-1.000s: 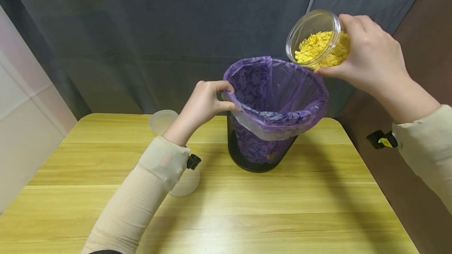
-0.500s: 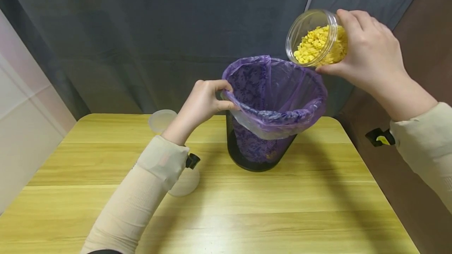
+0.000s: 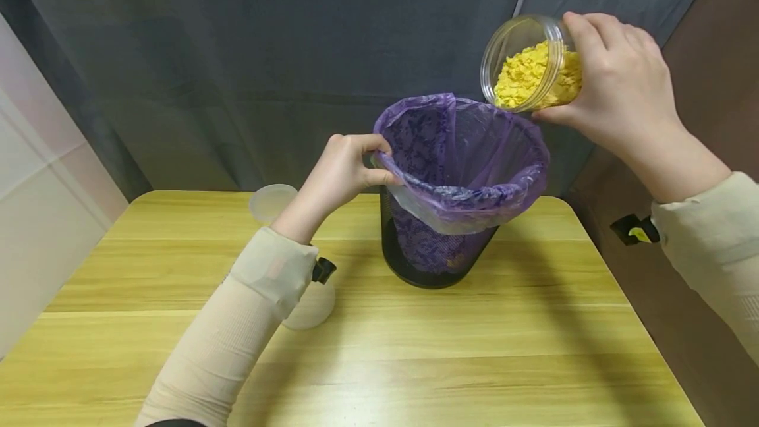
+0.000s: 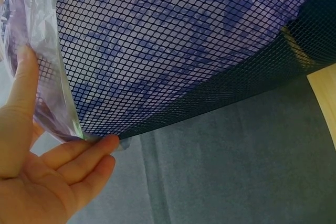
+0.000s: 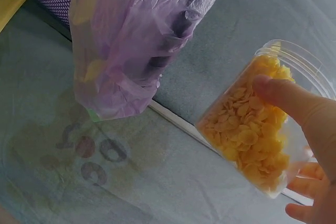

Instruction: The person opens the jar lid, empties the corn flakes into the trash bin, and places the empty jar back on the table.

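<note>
In the head view a black mesh waste bin (image 3: 409,262), lined with a purple plastic bag (image 3: 486,209), stands on the table, leaning slightly. My left hand (image 3: 346,173) grips its near-left rim, thumb and fingers on either side of the folded bag edge. In the left wrist view, fingers of this hand (image 4: 58,166) lie against the bag and mesh. My right hand (image 3: 628,84) holds a clear plastic jar (image 3: 522,28) tilted sideways above the bin's right rim, its mouth facing left. Yellow flakes (image 3: 524,78), like cornflakes, lie inside the jar; the right wrist view shows them through the wall.
Two translucent round pieces lie on the wooden table (image 3: 445,361): one disc (image 3: 273,203) at the back left, another disc (image 3: 312,308) partly behind the left forearm. A dark curtain (image 3: 267,71) hangs behind. The table's right edge runs beneath the right arm.
The right hand has risen slightly and tilted the jar a little more; the flakes inside have shifted somewhat towards its mouth. The left hand and the bin have stayed nearly still.
</note>
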### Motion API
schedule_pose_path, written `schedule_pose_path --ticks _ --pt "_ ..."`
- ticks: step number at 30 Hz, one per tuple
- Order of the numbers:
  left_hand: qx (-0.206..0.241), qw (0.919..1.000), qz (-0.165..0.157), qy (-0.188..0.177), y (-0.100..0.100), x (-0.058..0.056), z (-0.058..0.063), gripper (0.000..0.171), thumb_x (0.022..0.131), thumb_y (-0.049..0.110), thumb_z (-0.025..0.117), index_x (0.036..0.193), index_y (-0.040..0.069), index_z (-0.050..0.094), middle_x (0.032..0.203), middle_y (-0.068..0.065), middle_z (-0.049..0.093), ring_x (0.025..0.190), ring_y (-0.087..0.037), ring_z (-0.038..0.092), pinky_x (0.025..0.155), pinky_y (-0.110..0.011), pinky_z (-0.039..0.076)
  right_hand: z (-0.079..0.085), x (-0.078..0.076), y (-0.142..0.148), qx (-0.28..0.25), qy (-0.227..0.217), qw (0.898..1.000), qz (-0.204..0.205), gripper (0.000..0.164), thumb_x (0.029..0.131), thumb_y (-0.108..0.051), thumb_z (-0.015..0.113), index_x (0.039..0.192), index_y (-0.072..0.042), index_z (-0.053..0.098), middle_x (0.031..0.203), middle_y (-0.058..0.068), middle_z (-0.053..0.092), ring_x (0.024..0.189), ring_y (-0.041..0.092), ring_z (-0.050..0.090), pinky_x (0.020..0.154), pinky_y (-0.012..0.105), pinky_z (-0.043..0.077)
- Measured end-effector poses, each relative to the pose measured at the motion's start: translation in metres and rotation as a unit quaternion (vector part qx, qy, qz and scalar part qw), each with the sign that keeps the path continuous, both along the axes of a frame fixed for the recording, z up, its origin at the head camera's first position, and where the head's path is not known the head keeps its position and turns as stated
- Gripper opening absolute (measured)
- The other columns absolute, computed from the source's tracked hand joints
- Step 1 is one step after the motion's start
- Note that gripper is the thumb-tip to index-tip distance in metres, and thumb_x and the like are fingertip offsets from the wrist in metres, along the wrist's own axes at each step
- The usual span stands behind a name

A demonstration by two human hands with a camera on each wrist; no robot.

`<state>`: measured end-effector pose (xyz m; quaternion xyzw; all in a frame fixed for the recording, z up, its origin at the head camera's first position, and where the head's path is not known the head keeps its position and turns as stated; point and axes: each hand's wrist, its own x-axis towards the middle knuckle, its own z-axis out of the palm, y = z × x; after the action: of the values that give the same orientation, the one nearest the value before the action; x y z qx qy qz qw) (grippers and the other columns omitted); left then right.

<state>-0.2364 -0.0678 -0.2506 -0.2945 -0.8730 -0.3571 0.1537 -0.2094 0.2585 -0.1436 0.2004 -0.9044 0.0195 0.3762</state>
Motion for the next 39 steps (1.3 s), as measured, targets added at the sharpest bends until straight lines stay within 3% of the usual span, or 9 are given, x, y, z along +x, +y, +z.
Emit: schedule_pose_path --ticks 19,26,39 --pt "-0.005 1.0 0.003 -0.001 0.0004 0.0002 -0.0003 0.028 0.071 0.025 0.084 0.088 0.01 0.069 0.079 0.0 0.064 0.057 -0.016 0.037 0.054 -0.031 0.035 -0.0046 -0.0037 0.0001 0.04 0.035 0.999 0.008 0.103 0.054 -0.021 0.094 0.14 0.0 0.042 0.131 0.025 0.048 0.123 0.041 0.043 0.112 0.048 0.018" --pt "-0.006 1.0 0.004 0.002 0.0004 -0.0001 -0.0009 0.027 0.071 0.025 0.084 0.088 0.01 0.069 0.08 0.0 0.064 0.057 -0.016 0.037 0.054 -0.031 0.035 -0.0041 -0.0019 0.001 0.05 0.056 0.997 0.009 0.098 0.058 -0.019 0.092 0.14 -0.002 0.042 0.13 0.024 0.048 0.125 0.04 0.041 0.111 0.051 0.015" --pt "-0.006 1.0 0.003 0.004 0.0007 0.0006 -0.0004 0.028 0.071 0.026 0.084 0.088 0.01 0.07 0.081 0.0 0.065 0.056 -0.015 0.037 0.055 -0.031 0.036 -0.0035 -0.0007 0.0017 0.066 0.055 0.996 0.001 0.1 0.056 -0.016 0.093 0.14 -0.002 0.041 0.13 0.025 0.047 0.131 0.038 0.035 0.112 0.052 0.01"
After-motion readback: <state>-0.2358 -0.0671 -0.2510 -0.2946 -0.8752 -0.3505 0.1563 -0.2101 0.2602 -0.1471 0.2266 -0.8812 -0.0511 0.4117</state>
